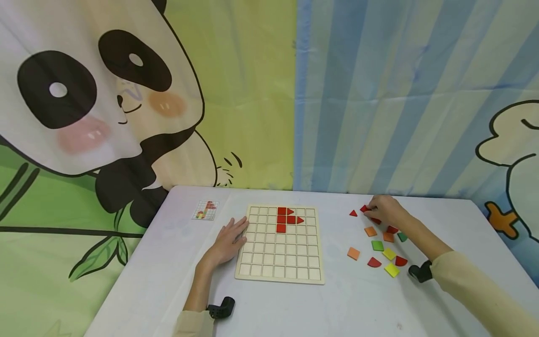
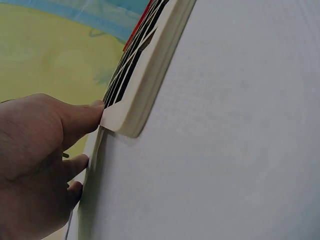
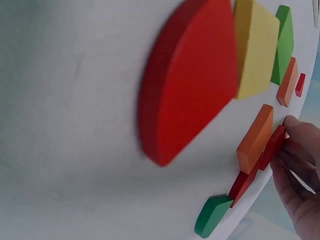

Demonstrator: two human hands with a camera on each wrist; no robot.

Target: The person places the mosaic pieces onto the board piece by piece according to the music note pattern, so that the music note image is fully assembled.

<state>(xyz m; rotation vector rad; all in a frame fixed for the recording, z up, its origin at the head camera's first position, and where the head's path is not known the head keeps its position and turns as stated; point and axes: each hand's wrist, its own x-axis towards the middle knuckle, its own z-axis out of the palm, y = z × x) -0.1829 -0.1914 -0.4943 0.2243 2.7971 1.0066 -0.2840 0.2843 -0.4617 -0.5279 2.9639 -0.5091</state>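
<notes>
A square wooden grid board lies on the table, with several red tiles in its upper cells. My left hand rests at the board's left edge with extended fingers; in the left wrist view the thumb touches the frame near a corner. At the far right of the table, my right hand reaches down to the loose pieces. Its thumb and fingers pinch a red block, seen in the right wrist view beside an orange block. The fingers partly hide the red block.
A small pattern card lies left of the board. Loose pieces spread to the right: a red triangle, orange squares, a green square, yellow squares and red quarter-rounds. A printed curtain hangs behind the table.
</notes>
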